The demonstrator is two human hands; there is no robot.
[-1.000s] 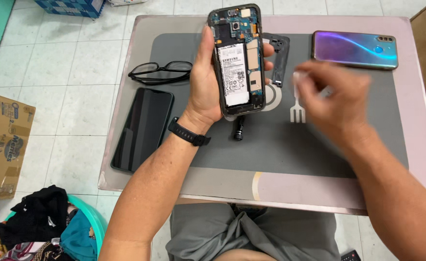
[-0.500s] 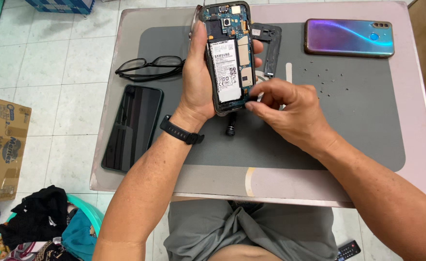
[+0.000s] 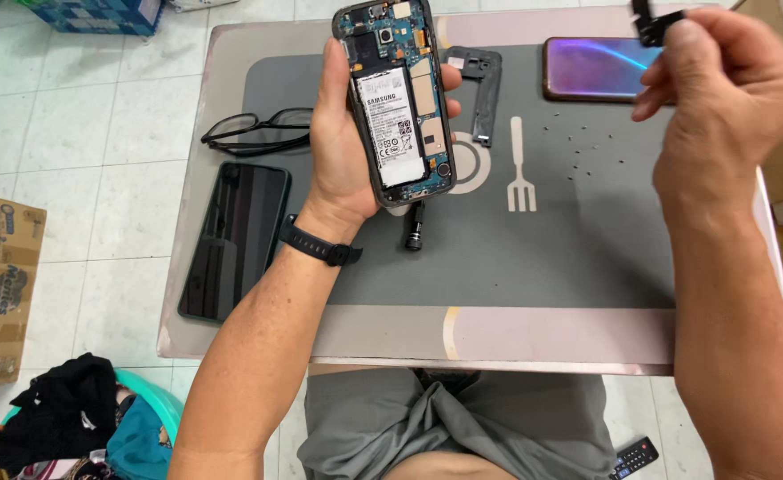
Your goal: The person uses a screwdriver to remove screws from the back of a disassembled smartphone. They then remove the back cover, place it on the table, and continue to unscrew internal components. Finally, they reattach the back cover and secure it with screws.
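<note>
Right hand (image 3: 720, 98) lifted clear of opened phone (image 3: 396, 98), pinching small black part (image 3: 654, 22). Left hand (image 3: 343, 151) gripping phone. Teardown step underway; next probably needs part set on worktop (image 3: 543, 338).

Left hand (image 3: 343, 151) holds opened phone (image 3: 398, 102), back up, above the counter (image 3: 320, 333). Right hand (image 3: 720, 107), raised far right, pinches small black part (image 3: 654, 22); loose screws (image 3: 578, 147) on the grey mat (image 3: 543, 258).

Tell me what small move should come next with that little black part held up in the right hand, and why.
Probably lower the right hand and set the small black part down on the grey mat, near the loose screws. It is pinched high above the table's far edge, where a slip could lose it, while the left hand holds the opened phone upright.
</note>
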